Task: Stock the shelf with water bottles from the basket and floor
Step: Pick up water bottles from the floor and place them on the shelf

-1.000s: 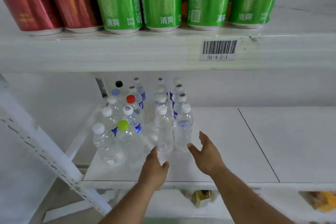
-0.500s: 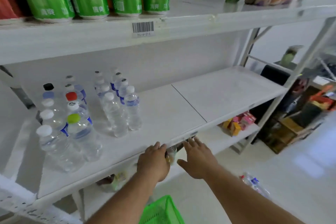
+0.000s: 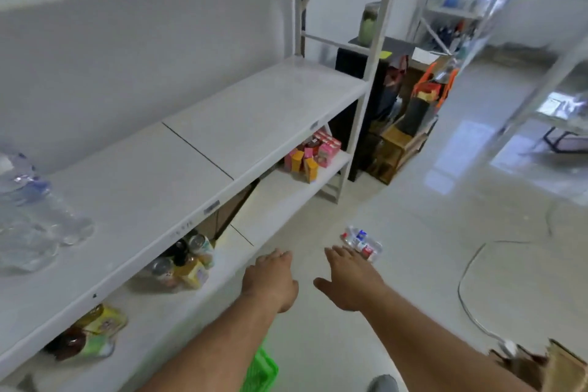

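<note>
Clear water bottles [image 3: 30,210] stand blurred at the far left of the white shelf [image 3: 178,169]. More water bottles [image 3: 362,242] lie on the pale floor past my fingertips. My left hand [image 3: 270,280] and my right hand [image 3: 346,280] are both stretched out over the floor, palms down, fingers apart, holding nothing. My right hand's fingertips are just short of the floor bottles. A corner of the green basket [image 3: 259,372] shows below my left forearm; its inside is hidden.
The lower shelf [image 3: 280,194] holds cans [image 3: 187,261], jars and small pink and orange boxes [image 3: 310,154]. Wooden crates and clutter [image 3: 404,130] stand past the shelf's right post. A cable [image 3: 467,280] runs across the floor, and a cardboard box [image 3: 541,366] sits at lower right.
The view has swung right and down, from the stocked bottles towards the floor. Both empty hands have left the shelf edge and moved out towards the bottles on the floor.
</note>
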